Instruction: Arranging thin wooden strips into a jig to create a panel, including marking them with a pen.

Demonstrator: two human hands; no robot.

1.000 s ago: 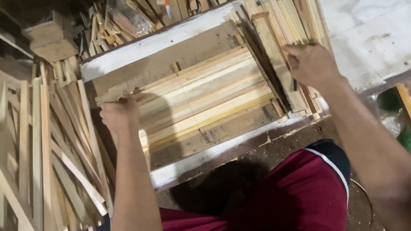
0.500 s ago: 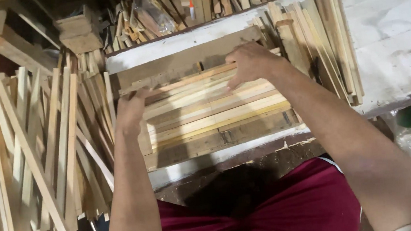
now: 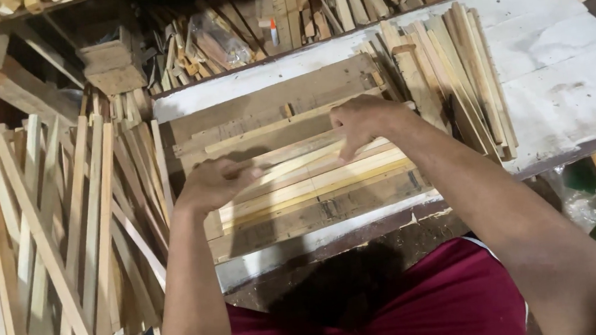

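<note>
- Head view: your left hand curls its grip around the near end of a thin wooden strip.
- Your right hand pinches that strip's far end.
- It lies across the pale slats stacked on the white surface.
- A crumpled clear plastic bag sits among scraps beyond the surface's far edge.

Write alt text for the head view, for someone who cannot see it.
Both hands rest on pale wooden slats laid side by side on a white workbench: left hand at their left end, right hand near the middle. More slats lean beside the bench at left.
</note>
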